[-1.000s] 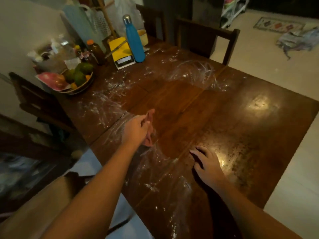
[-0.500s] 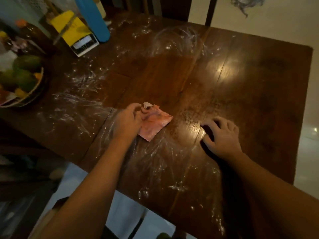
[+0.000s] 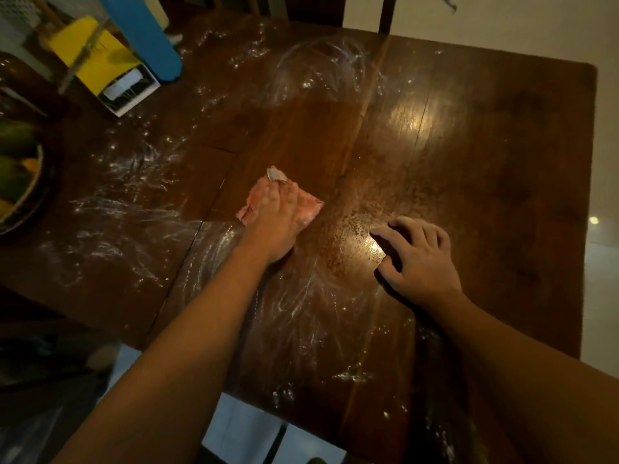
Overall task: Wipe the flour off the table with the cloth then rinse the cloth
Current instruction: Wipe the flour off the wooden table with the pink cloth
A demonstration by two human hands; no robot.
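A pink cloth (image 3: 310, 207) lies flat on the dark wooden table (image 3: 485, 155), near its middle. My left hand (image 3: 276, 222) presses down on top of the cloth, fingers spread over it. My right hand (image 3: 418, 259) rests on the bare wood to the right, fingers curled, holding nothing. White flour streaks (image 3: 127, 209) cover the table's left side, and flour swirls (image 3: 301, 306) lie between my forearms. Another flour patch (image 3: 321, 68) sits at the far middle.
A blue bottle (image 3: 144, 38) and a yellow box (image 3: 100, 61) stand at the far left. A fruit bowl (image 3: 20, 175) sits at the left edge. A chair back (image 3: 365, 11) stands behind the table. Pale floor lies to the right.
The cloth went from bunched in my left hand to spread flat under its palm. My head tilted down and closer to the table. The right hand stayed resting on the wood.
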